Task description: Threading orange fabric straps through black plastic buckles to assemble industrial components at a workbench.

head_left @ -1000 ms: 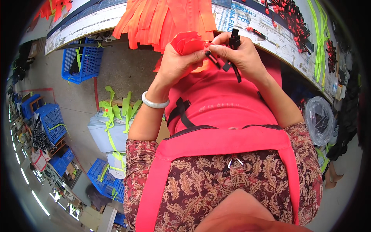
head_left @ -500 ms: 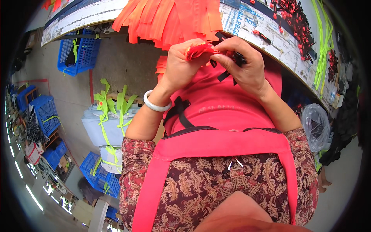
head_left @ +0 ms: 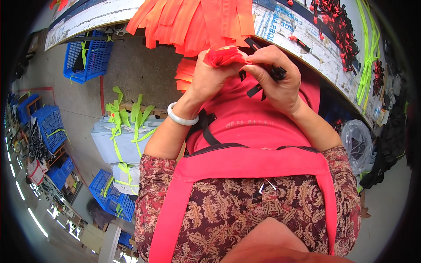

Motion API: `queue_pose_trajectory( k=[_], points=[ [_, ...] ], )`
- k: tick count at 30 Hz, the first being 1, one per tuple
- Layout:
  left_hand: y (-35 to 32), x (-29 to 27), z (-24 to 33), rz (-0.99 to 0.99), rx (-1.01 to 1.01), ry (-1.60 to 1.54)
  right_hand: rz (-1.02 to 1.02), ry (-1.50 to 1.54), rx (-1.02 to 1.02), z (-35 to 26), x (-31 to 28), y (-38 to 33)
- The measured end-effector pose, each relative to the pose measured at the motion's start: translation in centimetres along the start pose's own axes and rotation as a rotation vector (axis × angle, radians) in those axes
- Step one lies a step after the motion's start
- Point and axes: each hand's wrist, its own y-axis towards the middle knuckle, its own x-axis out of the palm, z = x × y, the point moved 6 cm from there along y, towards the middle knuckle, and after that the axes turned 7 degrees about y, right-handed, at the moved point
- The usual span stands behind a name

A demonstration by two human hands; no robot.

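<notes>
A folded bunch of red fabric pieces is gripped in my left hand, its layered edges fanning out at the top. Close beside it, my right hand pinches at the bunch's right edge with thumb and forefinger. Several short black strap pieces stick out from between the right hand's fingers. Both hands are above my red apron, near the table edge. Behind them, bright orange fabric strips hang over that edge. The pinched fingertips hide exactly what lies between them.
Piles of black-and-red strap pieces and long neon-yellow strips lie on the white worktable. Blue crates stand to the left, with a light-grey bundle tied in yellow strips. A clear plastic bag is at the right.
The red bunch in my left hand has tilted and shows more of its top. My right hand has shifted slightly, its fingertips now pinching at the bunch's edge.
</notes>
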Motion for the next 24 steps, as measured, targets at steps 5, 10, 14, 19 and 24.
queue_pose_trajectory(
  k=[5,10,14,19,24],
  points=[
    [0.0,0.0,0.0,0.048,0.054,0.061,-0.036,-0.025,0.012,0.3,-0.1,0.1],
    [-0.1,0.0,0.4,0.044,0.053,0.148,-0.029,-0.015,0.043,0.4,-0.3,-0.1],
    [-0.1,-0.1,0.2,0.002,0.02,0.047,-0.035,-0.011,0.097,0.5,-0.3,0.0],
    [-0.1,-0.1,0.6,0.008,0.088,0.067,0.021,0.166,0.307,1.0,-0.4,-0.3],
    [-0.2,-0.3,0.4,0.049,0.045,0.043,0.013,0.268,0.513,1.8,-0.8,-0.5]
  ],
)
